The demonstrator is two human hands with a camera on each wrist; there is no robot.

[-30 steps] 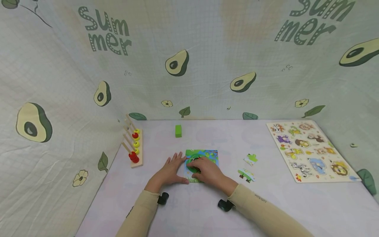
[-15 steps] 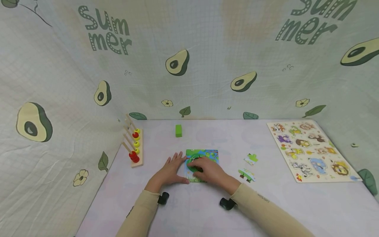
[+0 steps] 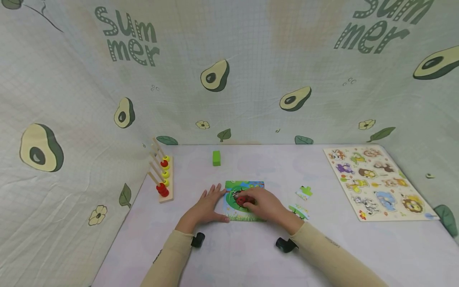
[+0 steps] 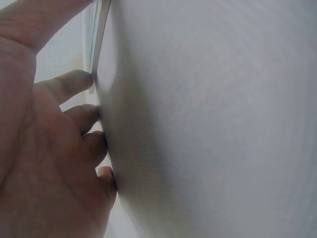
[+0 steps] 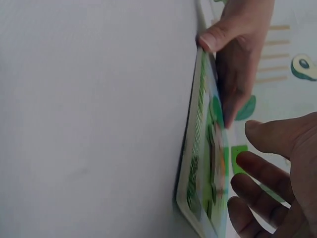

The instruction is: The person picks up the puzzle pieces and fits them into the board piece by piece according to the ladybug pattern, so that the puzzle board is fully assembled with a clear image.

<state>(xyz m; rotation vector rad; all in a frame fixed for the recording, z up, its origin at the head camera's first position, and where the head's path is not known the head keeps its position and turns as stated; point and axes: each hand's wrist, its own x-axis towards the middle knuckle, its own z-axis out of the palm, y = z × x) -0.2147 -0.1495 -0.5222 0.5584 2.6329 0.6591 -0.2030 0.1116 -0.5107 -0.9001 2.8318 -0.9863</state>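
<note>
A small puzzle board with a green and blue picture lies flat in front of me. A red ladybug picture shows near its middle, partly hidden by my right hand. My left hand is spread at the board's left side, its thumb and index finger touching the edge. My right hand is over the right half of the board. In the right wrist view, the fingers of this right hand are loosely bent, apart from the board, with nothing between them. A raised piece shows on the board there.
Two loose puzzle pieces, one upper and one lower, lie right of the board. A green block stands behind it. At left is a wooden peg stand with red and yellow beads; at far right, an animal puzzle board.
My right hand has moved to the right and off the ladybug, uncovering more of the picture. It now partly covers the lower loose piece. The left hand stays in place.
</note>
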